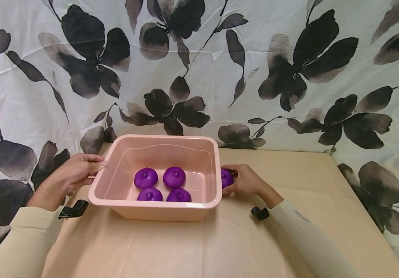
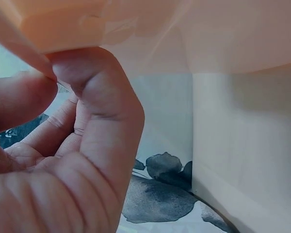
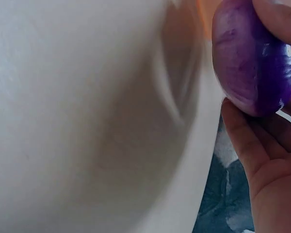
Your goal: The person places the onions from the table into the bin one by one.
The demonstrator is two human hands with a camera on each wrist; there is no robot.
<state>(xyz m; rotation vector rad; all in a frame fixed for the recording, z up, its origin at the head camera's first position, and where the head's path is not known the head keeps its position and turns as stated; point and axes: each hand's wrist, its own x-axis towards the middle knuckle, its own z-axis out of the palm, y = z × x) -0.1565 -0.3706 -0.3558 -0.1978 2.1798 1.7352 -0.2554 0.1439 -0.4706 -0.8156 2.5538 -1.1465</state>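
Observation:
A pink plastic tub (image 1: 166,214) is on the table, tilted so that its inside shows in the head view. Several glossy purple onions (image 1: 146,178) lie on its floor in two rows. At the tub's left end my left hand (image 1: 78,172) pinches the rim between thumb and fingers; the left wrist view shows the same hand (image 2: 94,126) under the tub's edge (image 2: 223,36). Just outside the right wall, my right hand (image 1: 246,179) grips another purple onion (image 1: 226,178), partly hidden by the tub. The right wrist view shows this onion (image 3: 254,58) between thumb and fingers.
A beige cover lies over the table (image 1: 310,185), whose right edge slants toward the front. Behind it hangs a white cloth (image 1: 227,77) with dark flowers. A black wrist mount (image 1: 74,209) sits on the left wrist, another mount (image 1: 260,213) by the right.

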